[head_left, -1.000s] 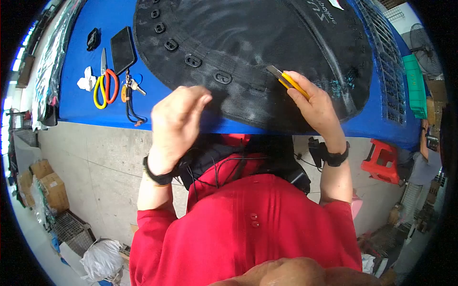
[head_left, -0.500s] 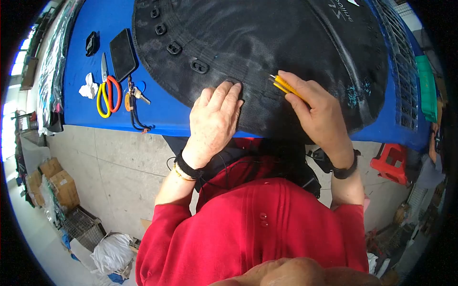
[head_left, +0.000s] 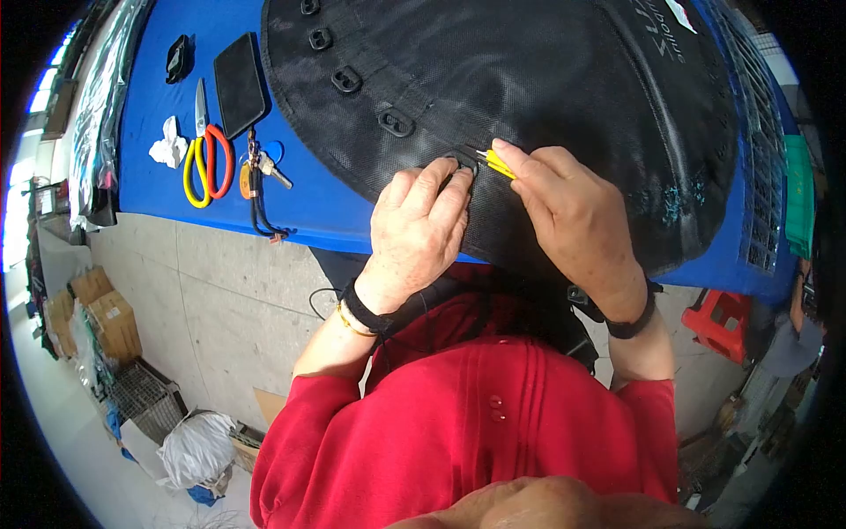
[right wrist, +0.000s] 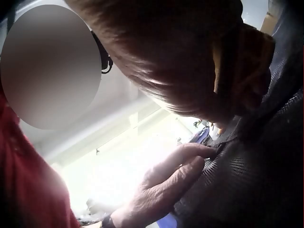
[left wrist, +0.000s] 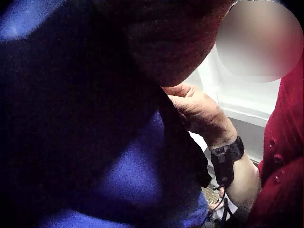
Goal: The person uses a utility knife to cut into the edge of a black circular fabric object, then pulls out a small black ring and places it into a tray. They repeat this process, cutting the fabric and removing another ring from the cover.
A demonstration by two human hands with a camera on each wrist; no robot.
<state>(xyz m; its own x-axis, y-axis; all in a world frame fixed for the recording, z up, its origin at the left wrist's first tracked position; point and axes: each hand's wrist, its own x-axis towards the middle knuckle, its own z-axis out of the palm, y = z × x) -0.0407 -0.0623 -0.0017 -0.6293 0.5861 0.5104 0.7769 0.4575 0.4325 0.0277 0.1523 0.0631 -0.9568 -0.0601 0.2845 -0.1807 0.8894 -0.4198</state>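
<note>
A large round black mesh fabric piece lies on the blue table, with a row of black oval plastic fittings along a band near its left edge. The left hand rests palm down at the near part of this band, its fingertips on a fitting that they partly cover. In the right wrist view the same left hand touches the mesh. The right hand grips a yellow utility knife, the blade pointing left, close beside the left fingertips. Most of its handle is hidden in the hand.
Left of the fabric lie scissors with red and yellow handles, a black phone, keys on a cord, crumpled white paper and a small black strap. A red stool stands at the right.
The left hand came down from above the table's edge onto the fabric and slid right to a fitting. The knife in the right hand moved slightly left and down, toward the left fingertips.
</note>
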